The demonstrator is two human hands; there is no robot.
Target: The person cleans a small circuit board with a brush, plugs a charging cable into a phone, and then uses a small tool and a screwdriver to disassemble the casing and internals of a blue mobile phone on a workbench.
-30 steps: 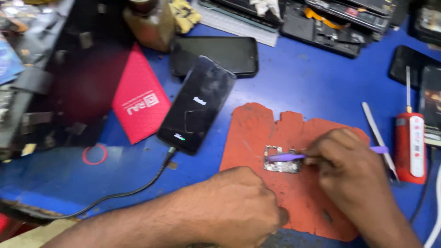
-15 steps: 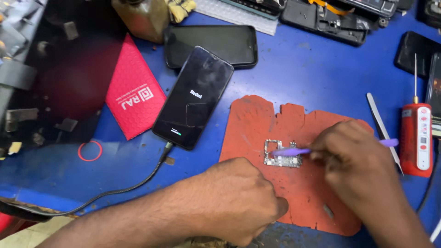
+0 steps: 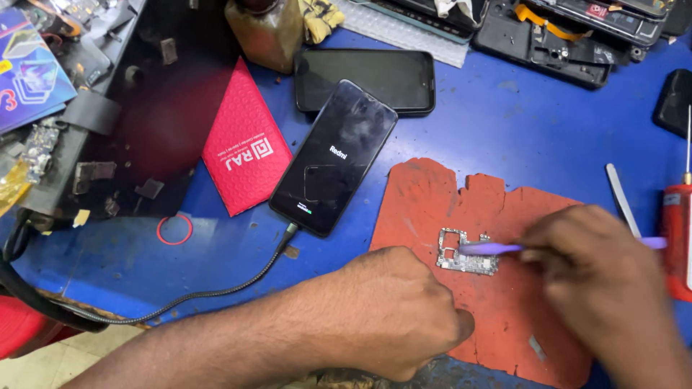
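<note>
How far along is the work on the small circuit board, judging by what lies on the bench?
Done: the circuit board is out of its housing and lies bare on the red mat. In hand: the right hand works a purple tool against the board while the left hand presses on the mat edge. Left: the board is not refitted; opened phone shells wait behind.

Red rectangular packet [image 3: 246, 160] left of lit dark phone screen [image 3: 335, 158], second dark phone [image 3: 367, 79] behind, blue box [image 3: 32, 72] far left
</note>
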